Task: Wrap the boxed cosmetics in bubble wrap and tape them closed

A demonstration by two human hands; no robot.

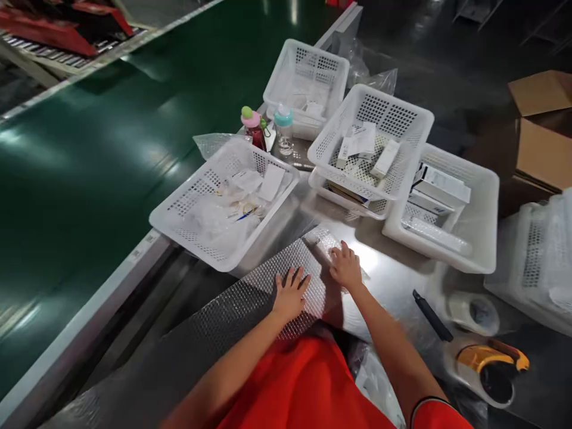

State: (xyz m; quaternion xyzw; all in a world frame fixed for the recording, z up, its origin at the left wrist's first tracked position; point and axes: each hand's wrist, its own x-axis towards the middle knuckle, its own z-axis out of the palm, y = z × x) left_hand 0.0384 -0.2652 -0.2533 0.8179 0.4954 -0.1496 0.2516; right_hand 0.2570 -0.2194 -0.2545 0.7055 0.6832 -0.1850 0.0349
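Observation:
A long sheet of bubble wrap [250,292] runs from the lower left up to the middle of the metal table [379,286]. Flat on it, with fingers spread, lies my left hand [291,295]. My right hand [346,266] rests at the sheet's right part, fingers bent and somewhat apart, over a small clear wrapped item [328,243] that it partly hides. Whether the fingers grip it is hard to see, but they look unclosed. A white basket [214,259] with plastic bags and paper slips stands beyond my left hand.
More white baskets [426,122] [491,226] hold boxes. Two bottles [285,131] stand behind. A black cutter [432,316], a tape roll [473,313] and an orange tape dispenser [485,360] lie right. A green conveyor [134,119] runs along the left.

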